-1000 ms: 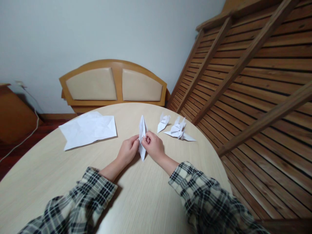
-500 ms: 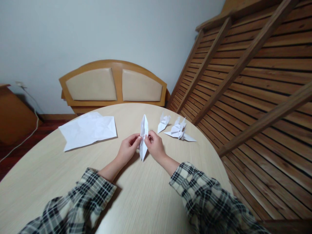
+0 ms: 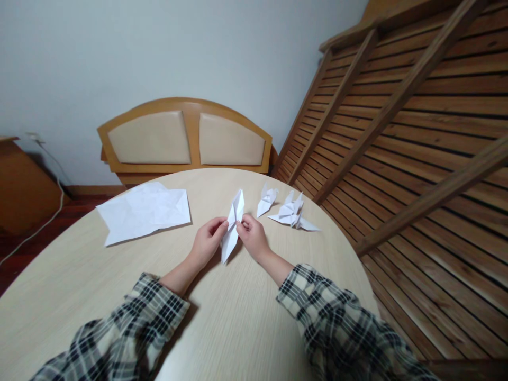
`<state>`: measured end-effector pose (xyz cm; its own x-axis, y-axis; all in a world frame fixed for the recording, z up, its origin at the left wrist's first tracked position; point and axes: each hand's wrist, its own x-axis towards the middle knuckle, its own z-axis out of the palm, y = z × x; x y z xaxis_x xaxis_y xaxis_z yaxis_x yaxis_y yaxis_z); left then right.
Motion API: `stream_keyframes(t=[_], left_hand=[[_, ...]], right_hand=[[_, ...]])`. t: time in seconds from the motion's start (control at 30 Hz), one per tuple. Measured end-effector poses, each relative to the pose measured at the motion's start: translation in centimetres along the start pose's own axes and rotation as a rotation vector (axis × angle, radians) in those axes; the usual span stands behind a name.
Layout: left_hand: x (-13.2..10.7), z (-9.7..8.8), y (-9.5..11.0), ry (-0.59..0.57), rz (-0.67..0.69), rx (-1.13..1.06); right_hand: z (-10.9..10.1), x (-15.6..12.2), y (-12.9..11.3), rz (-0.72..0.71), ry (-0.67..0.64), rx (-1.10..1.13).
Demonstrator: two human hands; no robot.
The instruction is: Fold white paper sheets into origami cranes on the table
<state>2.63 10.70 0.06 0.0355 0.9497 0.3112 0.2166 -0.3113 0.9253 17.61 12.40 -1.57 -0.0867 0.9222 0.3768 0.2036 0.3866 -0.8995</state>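
Note:
Between both hands, just above the table, is a folded piece of white paper [image 3: 234, 225], long and narrow with pointed ends and a crease down its middle. My left hand [image 3: 209, 241] pinches its left edge between thumb and fingers. On the other side, my right hand [image 3: 254, 236] grips the right edge, thumb on the front face. The fingertips behind the paper are partly hidden. Just beyond my right hand lie folded paper cranes: a smaller one [image 3: 267, 200] and a cluster of white folded paper [image 3: 292, 211] to its right.
White creased paper sheets [image 3: 145, 211] lie at the left of the round wooden table [image 3: 222, 328]. Behind the table stands a padded headboard [image 3: 190, 135] against the wall. A slatted wooden frame [image 3: 416, 159] leans along the right side.
The folded paper has turned between my fingers: its top end tilts right and its lower end left, showing more of its broad face. Both hands stay almost in place.

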Motion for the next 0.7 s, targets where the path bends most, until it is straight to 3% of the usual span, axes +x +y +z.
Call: stream_keyframes(t=[0.23, 0.47, 0.7], left_hand=[[-0.3, 0.0, -0.4, -0.007, 0.038, 0.129], [-0.5, 0.0, 0.4, 0.007, 0.069, 0.227], [-0.6, -0.2, 0.7, 0.005, 0.088, 0.343]], right_hand=[[0.0, -0.3, -0.4, -0.041, 0.017, -0.174], [0.1, -0.4, -0.7, -0.045, 0.006, -0.263], [0.1, -0.6, -1.0, -0.088, -0.059, -0.234]])
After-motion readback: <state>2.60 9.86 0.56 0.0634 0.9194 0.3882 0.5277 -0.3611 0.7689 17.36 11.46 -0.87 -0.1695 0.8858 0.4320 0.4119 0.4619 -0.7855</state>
